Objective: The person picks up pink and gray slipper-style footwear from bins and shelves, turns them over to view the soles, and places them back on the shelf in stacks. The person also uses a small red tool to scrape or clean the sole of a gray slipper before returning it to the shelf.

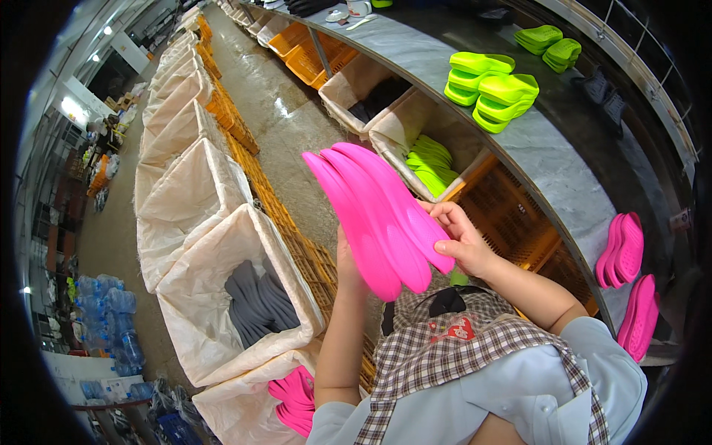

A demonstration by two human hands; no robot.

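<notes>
Both hands hold a fanned stack of three bright pink shoe soles [374, 211] in front of my chest. My left hand [347, 261] grips the stack from behind and below, mostly hidden by the soles. My right hand [461, 239] pinches the near end of the rightmost sole, thumb on top. The soles point up and to the left, over the aisle floor.
A grey worktop [534, 141] on my right carries stacks of lime green soles [493, 89] and pink soles [630, 274]. On my left stand cloth-lined bins: one with grey soles [256, 300], one with pink soles [293, 397]. Orange crates [311, 256] line the aisle.
</notes>
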